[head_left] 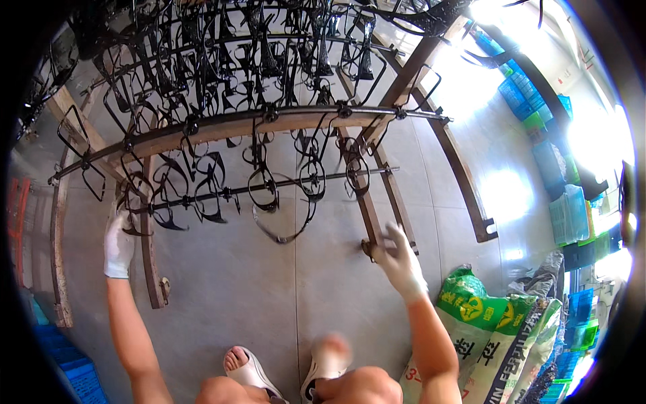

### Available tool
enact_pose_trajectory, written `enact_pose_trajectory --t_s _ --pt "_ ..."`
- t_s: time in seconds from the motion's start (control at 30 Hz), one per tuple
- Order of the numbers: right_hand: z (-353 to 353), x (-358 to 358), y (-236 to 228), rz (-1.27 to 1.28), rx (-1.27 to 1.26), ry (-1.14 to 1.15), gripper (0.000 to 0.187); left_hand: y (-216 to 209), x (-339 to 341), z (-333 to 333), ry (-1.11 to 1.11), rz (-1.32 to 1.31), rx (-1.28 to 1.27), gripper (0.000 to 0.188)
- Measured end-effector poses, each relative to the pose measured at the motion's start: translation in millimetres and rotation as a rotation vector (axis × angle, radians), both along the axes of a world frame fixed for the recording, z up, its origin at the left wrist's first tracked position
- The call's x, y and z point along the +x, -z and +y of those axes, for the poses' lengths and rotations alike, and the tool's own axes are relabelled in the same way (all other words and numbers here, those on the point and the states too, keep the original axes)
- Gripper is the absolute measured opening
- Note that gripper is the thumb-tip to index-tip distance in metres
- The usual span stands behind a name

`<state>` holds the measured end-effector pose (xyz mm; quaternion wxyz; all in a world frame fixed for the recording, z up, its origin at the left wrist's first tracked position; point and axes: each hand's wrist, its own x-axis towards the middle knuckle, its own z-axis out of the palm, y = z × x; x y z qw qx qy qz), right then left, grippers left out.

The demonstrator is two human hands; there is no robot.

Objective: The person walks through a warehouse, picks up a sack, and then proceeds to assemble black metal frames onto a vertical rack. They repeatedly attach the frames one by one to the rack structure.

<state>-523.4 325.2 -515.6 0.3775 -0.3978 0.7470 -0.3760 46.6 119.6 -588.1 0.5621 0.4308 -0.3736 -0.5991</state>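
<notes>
My left hand (120, 250), in a white glove, is at the left end of a long thin black rod (235, 192). Its fingers appear closed around that end, partly covered by dark hanging pieces. Along this rod hang several glossy black curved frames (264, 195), the lowest one blurred. My right hand (402, 261), also gloved in white, holds nothing; its fingers are apart, beside the lower end of a wooden leg (367, 215). The rod's right end lies above that hand, apart from it.
A wooden rack (245, 126) carries further rods crowded with black frames. Its wooden rails (464, 182) run low over the grey tiled floor (262, 296). Green and white sacks (488, 326) lie at the right, near blue and green baskets (570, 215). Blue crates (70, 367) stand lower left.
</notes>
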Motion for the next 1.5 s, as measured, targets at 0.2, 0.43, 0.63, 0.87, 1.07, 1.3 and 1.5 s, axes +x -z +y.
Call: enact_pose_trajectory --t_s 0.2,0.43,0.63,0.87,1.07,1.3,1.5 --pt "-137 -22 71 0.155 -0.474 -0.042 0.068 -20 -62 15 0.061 -0.164 -0.098 0.063" --pt "-153 -6 31 -0.304 -0.399 0.019 0.009 -8 -71 19 -0.13 -0.322 -0.112 0.04" --pt "-103 55 75 0.439 -0.695 0.031 0.068 -2 -74 23 -0.24 -0.142 0.065 0.01" --pt "-156 78 65 -0.091 -0.53 0.006 0.018 3 -147 53 -0.147 -0.491 -0.317 0.076" --pt "-113 101 68 0.024 -0.654 -0.018 0.059 109 -117 11 -0.255 0.238 -0.038 0.042" --pt "-154 152 68 0.021 -0.534 -0.226 0.052 38 -158 41 -0.317 -0.495 -0.425 0.051" --pt "-175 157 78 -0.305 -0.724 -0.225 0.026 19 -230 46 -0.033 -0.45 -0.458 0.07"
